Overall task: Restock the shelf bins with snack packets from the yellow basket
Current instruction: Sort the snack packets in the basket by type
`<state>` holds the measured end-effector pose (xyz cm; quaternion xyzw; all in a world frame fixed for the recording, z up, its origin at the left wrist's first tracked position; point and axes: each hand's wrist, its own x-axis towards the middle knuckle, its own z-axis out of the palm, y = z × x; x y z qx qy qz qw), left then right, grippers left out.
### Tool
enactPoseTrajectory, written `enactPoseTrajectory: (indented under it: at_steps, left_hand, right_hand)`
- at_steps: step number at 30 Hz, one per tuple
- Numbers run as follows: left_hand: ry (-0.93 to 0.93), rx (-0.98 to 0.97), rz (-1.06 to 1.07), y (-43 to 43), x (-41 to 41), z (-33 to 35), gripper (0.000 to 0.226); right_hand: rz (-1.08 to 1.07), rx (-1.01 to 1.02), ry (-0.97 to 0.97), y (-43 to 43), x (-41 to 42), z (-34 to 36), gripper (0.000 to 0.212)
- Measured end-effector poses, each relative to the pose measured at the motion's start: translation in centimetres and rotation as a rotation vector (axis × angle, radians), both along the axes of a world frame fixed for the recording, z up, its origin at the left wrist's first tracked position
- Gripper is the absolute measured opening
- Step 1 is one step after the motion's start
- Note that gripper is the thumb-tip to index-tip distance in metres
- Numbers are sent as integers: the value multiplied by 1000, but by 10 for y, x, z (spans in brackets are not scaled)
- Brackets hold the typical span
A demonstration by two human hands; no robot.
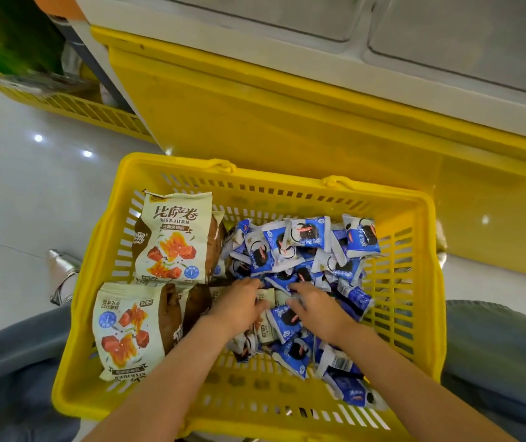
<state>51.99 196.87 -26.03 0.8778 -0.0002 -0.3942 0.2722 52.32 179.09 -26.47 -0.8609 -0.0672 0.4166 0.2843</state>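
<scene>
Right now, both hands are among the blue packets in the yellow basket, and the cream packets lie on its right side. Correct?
No: the head view shows the cream packets on the left side of the yellow basket. The left hand and right hand are among the blue packets.

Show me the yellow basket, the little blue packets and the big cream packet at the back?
yellow basket (280, 179): head view, far rim.
little blue packets (306, 237): head view, one packet atop the pile.
big cream packet (172, 240): head view, middle of its front.
</scene>
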Motion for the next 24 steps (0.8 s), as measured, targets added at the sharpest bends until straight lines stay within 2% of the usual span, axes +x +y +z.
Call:
enactPoseTrajectory:
  at_steps: [4, 6, 9, 13, 15, 19, 24]
  left_hand:
    - [-35, 2, 27, -3, 6, -2, 13]
    - [-41, -66, 87, -3, 3, 0, 3]
    - [-164, -211, 214, -2, -3, 13, 9]
    - [-430, -332, 423, -7, -6, 46, 12]
    - [-535, -328, 448, -10, -7, 62, 12]
    - [-716, -272, 460, -9, -14, 88, 12]
    - [-774, -316, 590, -3, -23, 117, 27]
  right_hand:
    - [-33, -45, 69, 4, 8, -11, 45]
    - [-45, -39, 49, 1, 10, -10, 38]
    - [-114, 51, -42, -1, 7, 2, 36]
    - [-213, 287, 22, 5, -3, 41, 55]
    - [-267, 316, -21, 8, -4, 56, 61]
    - [-603, 545, -46, 2, -3, 87, 65]
    - [-579, 630, -16, 6, -19, 113, 63]
